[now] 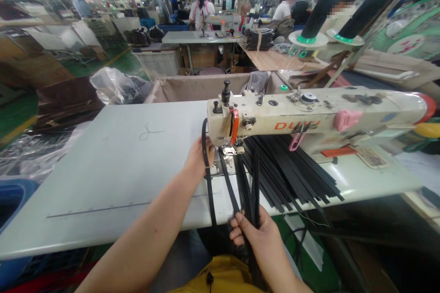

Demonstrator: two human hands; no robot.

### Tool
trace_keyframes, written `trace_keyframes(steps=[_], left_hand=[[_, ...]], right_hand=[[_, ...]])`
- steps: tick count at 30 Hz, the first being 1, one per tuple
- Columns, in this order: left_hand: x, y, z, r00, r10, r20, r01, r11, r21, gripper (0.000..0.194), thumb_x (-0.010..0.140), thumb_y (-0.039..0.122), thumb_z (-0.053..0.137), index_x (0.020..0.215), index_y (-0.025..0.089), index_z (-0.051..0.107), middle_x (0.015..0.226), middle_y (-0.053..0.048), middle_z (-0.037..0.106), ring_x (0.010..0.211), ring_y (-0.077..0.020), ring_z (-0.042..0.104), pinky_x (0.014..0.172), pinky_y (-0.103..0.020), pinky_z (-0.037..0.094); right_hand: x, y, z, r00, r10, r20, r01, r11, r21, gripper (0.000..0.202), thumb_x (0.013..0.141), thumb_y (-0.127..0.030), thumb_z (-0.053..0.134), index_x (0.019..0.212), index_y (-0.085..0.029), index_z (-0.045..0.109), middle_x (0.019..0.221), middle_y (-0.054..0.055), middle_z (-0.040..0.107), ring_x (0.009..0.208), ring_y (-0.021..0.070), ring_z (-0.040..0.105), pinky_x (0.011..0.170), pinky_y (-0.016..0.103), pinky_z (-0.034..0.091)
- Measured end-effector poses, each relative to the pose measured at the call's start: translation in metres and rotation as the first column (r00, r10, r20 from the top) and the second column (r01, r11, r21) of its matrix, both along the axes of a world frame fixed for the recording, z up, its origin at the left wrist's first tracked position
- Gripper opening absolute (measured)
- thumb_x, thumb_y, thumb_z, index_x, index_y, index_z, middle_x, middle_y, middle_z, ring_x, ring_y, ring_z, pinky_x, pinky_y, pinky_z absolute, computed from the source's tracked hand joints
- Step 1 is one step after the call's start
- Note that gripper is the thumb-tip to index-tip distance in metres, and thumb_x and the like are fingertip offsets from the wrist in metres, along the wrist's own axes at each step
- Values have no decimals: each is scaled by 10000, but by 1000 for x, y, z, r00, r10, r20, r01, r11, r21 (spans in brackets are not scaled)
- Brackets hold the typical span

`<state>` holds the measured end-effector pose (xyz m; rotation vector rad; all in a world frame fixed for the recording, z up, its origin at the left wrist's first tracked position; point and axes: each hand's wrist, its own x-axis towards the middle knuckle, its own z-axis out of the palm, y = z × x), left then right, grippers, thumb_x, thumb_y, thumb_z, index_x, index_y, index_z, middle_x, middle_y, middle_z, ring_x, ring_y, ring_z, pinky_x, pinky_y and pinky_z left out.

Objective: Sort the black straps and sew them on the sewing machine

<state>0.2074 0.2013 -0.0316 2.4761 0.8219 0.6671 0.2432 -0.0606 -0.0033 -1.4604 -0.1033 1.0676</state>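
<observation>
Beside the needle end of a white sewing machine [261,114] is my left hand [199,158], its fingers partly hidden behind a looped black strap [210,192] and the machine head. What those fingers grip cannot be made out. At the table's front edge my right hand [254,229] pinches a narrow black strip [229,185] between thumb and fingers; the strip runs up to the presser foot [231,150]. More black strips pass through or under the same hand. A fanned pile of black strips [285,169] lies under the machine arm, right of the needle.
The pale table [103,160] carries a printed ruler line and a loose thread [147,132]. Two black thread cones [321,11] stand behind the machine. A blue bin [17,197] is at the far left. Other people sit and stand in the background.
</observation>
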Motion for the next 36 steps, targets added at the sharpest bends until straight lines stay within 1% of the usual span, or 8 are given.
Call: trace_keyframes(steps=[2, 4, 9, 14, 18, 22, 28, 36], left_hand=[[-13, -20, 1, 1000, -15, 25, 15, 1000, -2, 265, 980, 243, 490, 1063, 217, 740, 1189, -89, 739, 1180, -270, 662, 1102, -462, 526], [-26, -38, 0, 997, -63, 40, 61, 997, 39, 266, 1002, 283, 504, 1136, 217, 723, 1237, -81, 732, 1235, -265, 638, 1146, -478, 488], [-47, -62, -3, 989, -130, -65, 137, 982, 129, 381, 1027, 284, 493, 1386, 209, 597, 1466, -93, 607, 1461, -282, 451, 1221, -545, 383], [-52, -65, -1, 981, -156, -117, 170, 977, 125, 403, 1032, 312, 517, 1415, 202, 570, 1499, -93, 577, 1491, -272, 410, 1249, -528, 341], [-52, -65, 2, 980, -157, -125, 170, 980, 105, 400, 1036, 321, 518, 1409, 187, 568, 1497, -99, 577, 1481, -273, 424, 1242, -522, 346], [-51, -66, 5, 981, -164, -108, 174, 980, 98, 392, 1045, 307, 486, 1407, 181, 570, 1493, -104, 579, 1489, -274, 410, 1239, -523, 349], [-51, -68, 10, 982, -153, -109, 163, 982, 94, 387, 1055, 317, 460, 1406, 199, 574, 1487, -87, 587, 1486, -267, 417, 1247, -513, 343], [-49, -68, 9, 984, -135, -114, 145, 986, 83, 376, 1046, 322, 493, 1384, 193, 596, 1474, -83, 604, 1480, -269, 430, 1245, -507, 349]], right_hand=[[1, -1, 1, 1000, 10, 6, -10, 1000, -1, 607, 576, -601, 920, 865, -182, 591, 639, 6, 730, 488, 168, 689, 445, 253, 554], [1, -3, 3, 1000, 30, 4, -30, 1000, -5, 619, 606, -636, 889, 905, -178, 600, 643, 9, 734, 499, 173, 697, 450, 251, 549], [2, -18, 3, 993, 80, -83, -81, 997, -12, 599, 666, -663, 844, 915, -164, 628, 690, 53, 769, 567, 190, 739, 502, 242, 561], [0, -34, -1, 958, 68, -278, -72, 997, -3, 481, 656, -496, 927, 861, -146, 668, 734, 66, 778, 632, 155, 746, 565, 198, 567], [-4, -42, -2, 917, 69, -393, -82, 997, -16, 416, 649, -420, 950, 797, -146, 675, 688, 19, 731, 594, 125, 716, 526, 170, 546], [-5, -44, -3, 937, 79, -341, -90, 996, -18, 412, 677, -456, 927, 812, -137, 705, 623, -11, 676, 573, 129, 709, 520, 179, 553], [-3, -41, -2, 965, 89, -245, -97, 995, -22, 553, 644, -574, 910, 916, -125, 736, 614, -16, 665, 591, 150, 725, 529, 196, 559], [-2, -41, 4, 979, 138, -148, -139, 990, 6, 612, 681, -646, 848, 1005, -168, 648, 726, 23, 742, 660, 205, 757, 567, 268, 591]])
